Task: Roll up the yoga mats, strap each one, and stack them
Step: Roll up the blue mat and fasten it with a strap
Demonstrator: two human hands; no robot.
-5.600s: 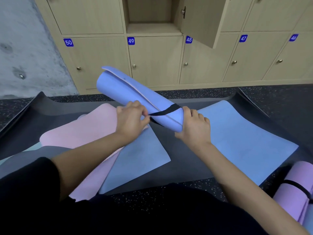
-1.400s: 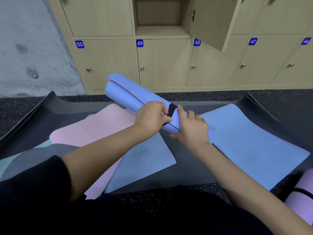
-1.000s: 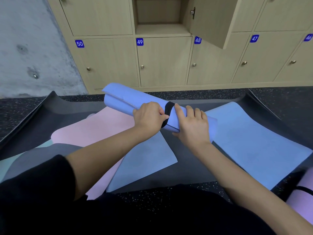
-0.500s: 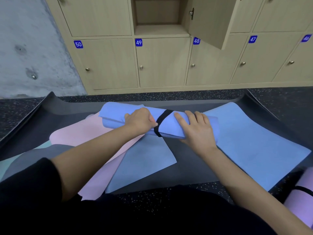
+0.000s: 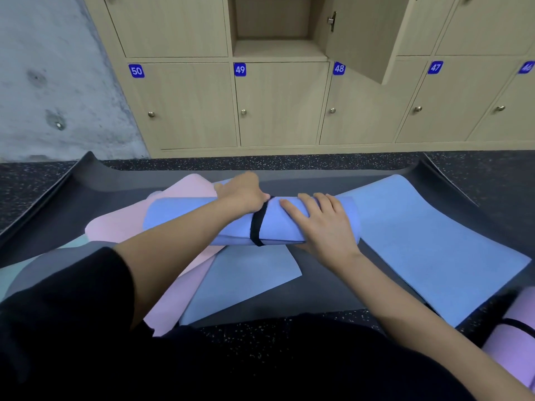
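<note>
1. The rolled periwinkle-blue foam yoga mat (image 5: 292,218) lies crosswise in front of us. It rests on a flat pink foam mat (image 5: 185,188) and a flat slate-blue mat (image 5: 246,279), with a flat light-blue mat (image 5: 434,250) touching its right end. All of them are spread over a wide dark grey floor mat (image 5: 115,195).
2. A black fabric strap (image 5: 256,227) circles the roll near its middle.
3. The left hand (image 5: 243,195) sits at the top of the strap with its fingers bunched. We judge that they pinch the strap, but the fingertips are hidden on the far side.
4. The right hand (image 5: 321,224) lies flat on the roll just right of the strap. Its fingers are straight and slightly apart, pressing down rather than gripping.
5. We expect the roll to be light, soft and springy. The foam wants to uncurl, and its loose edge shows along the near underside, so the strap must bite before the pressing hand lets go.
6. The surface looks matte and grippy, not slippery. We would lift the roll by wrapping a hand around its body on each side of the strap. Lifting it by one end could let the layers telescope.
7. A lilac rolled foam mat (image 5: 515,351), already strapped, lies at the lower right edge. We judge that the stack belongs there.
</note>
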